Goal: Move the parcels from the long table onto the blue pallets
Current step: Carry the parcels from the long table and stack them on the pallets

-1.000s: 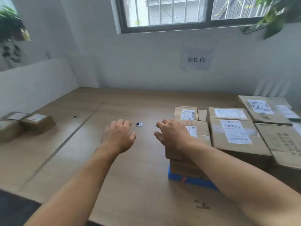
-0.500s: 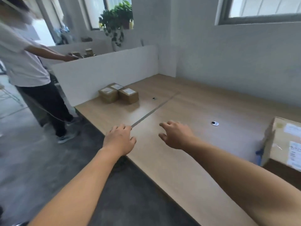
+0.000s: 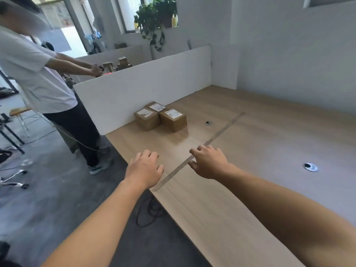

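Three small brown cardboard parcels with white labels stand together on the long wooden table (image 3: pixel 250 143), close to the white partition: the left one (image 3: pixel 147 118), the right one (image 3: pixel 173 119) and one behind them (image 3: pixel 157 106). My left hand (image 3: pixel 144 170) hovers over the table's near edge with loosely curled fingers, holding nothing. To its right, my right hand (image 3: pixel 209 162) reaches over the seam in the tabletop, fingers spread and empty. Both hands are well short of the parcels. No blue pallet is in view.
A white partition (image 3: pixel 146 89) bounds the table on the left. A person in a white shirt (image 3: pixel 34 74) stands on the floor beside it. Two cable grommets (image 3: pixel 310 167) (image 3: pixel 207 123) sit in the tabletop. A black cable (image 3: pixel 148 214) lies on the floor under the edge.
My view has swung left, away from the stacked parcels and blue pallet, toward the three small parcels by the partition. Both hands stay empty and stretched forward.
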